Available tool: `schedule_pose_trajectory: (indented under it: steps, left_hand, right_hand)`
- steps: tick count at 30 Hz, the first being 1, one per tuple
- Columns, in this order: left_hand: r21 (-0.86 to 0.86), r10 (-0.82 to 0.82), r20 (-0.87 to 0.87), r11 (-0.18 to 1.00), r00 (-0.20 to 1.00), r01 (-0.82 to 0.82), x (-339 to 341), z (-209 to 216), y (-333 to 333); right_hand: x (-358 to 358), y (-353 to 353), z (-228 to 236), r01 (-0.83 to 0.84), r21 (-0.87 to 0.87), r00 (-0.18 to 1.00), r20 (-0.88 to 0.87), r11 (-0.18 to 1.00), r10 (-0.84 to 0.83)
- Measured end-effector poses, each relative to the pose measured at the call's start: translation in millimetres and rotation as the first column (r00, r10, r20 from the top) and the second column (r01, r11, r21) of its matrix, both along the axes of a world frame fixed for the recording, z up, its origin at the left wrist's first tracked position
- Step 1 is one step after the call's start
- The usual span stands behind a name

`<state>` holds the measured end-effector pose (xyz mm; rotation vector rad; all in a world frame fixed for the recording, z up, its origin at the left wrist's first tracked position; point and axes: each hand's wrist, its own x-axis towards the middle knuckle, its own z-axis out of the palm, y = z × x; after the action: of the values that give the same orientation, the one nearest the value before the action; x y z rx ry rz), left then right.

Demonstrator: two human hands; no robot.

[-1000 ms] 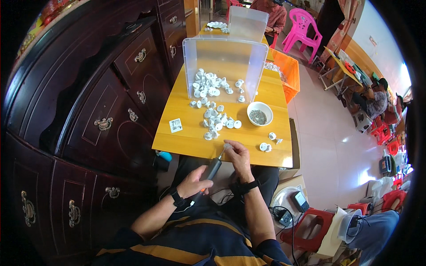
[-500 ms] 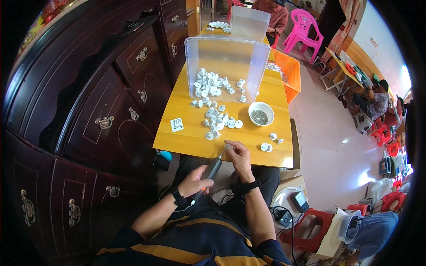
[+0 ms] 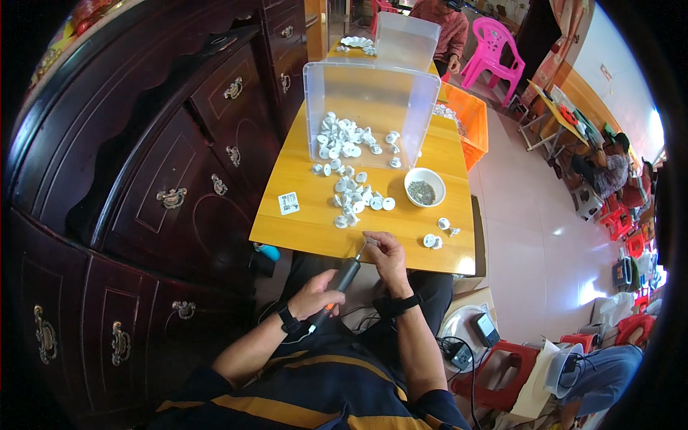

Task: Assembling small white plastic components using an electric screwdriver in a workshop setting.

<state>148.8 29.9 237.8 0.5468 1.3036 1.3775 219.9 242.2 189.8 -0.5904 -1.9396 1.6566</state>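
My left hand (image 3: pixel 313 296) is wrapped round a dark electric screwdriver (image 3: pixel 346 275) with a thin cable at its rear. The bit points up and away, toward the fingertips of my right hand (image 3: pixel 389 261). Those fingers pinch a small whitish part (image 3: pixel 371 243) at the bit's tip, mostly hidden by the fingers, just over the table's near edge. Beyond the hands lies a loose pile of white round-faced plastic parts (image 3: pixel 351 195). To its right stands a white bowl (image 3: pixel 434 175) of small metal screws. Several similar parts (image 3: pixel 433 241) sit apart at the table's right.
On the yellow table (image 3: pixel 287 233) a clear plastic bin (image 3: pixel 373 82) stands tipped toward me with more white parts. An orange crate (image 3: pixel 469 129) is beyond the right edge. A dark drawer cabinet (image 3: pixel 143 179) fills the left. Other people sit farther off.
The whole view has shifted slightly, so the table appears a little to the right and lower. Both hands keep the same grips, with the screwdriver bit still at the small part.
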Motion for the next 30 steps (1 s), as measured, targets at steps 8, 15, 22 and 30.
schedule_pose_trajectory:
  steps: [8, 15, 22, 30]
  left_hand:
    - [0.008, -0.007, 0.068, 1.0, 0.998, 0.006, -2.4, -6.2, -0.6]
    - [-0.008, -0.005, 0.068, 1.0, 0.998, 0.006, -2.6, -5.1, -0.7]
    - [-0.023, 0.008, 0.073, 1.0, 0.997, -0.006, -7.1, -4.7, 2.5]
    - [-0.047, 0.048, 0.02, 0.998, 0.999, -0.047, -15.1, 0.4, 2.2]
  right_hand:
    - [0.4, 0.9, -1.5, -0.006, -0.026, 1.0, 0.003, 1.0, 0.006]
    - [0.0, 0.7, -3.3, 0.03, 0.045, 0.999, -0.026, 0.999, -0.029]
    - [-1.3, -1.3, 2.7, 0.017, 0.121, 1.0, -0.021, 0.992, -0.015]
    - [-4.4, 4.0, -2.6, 0.048, -0.064, 0.997, 0.065, 0.997, -0.044]
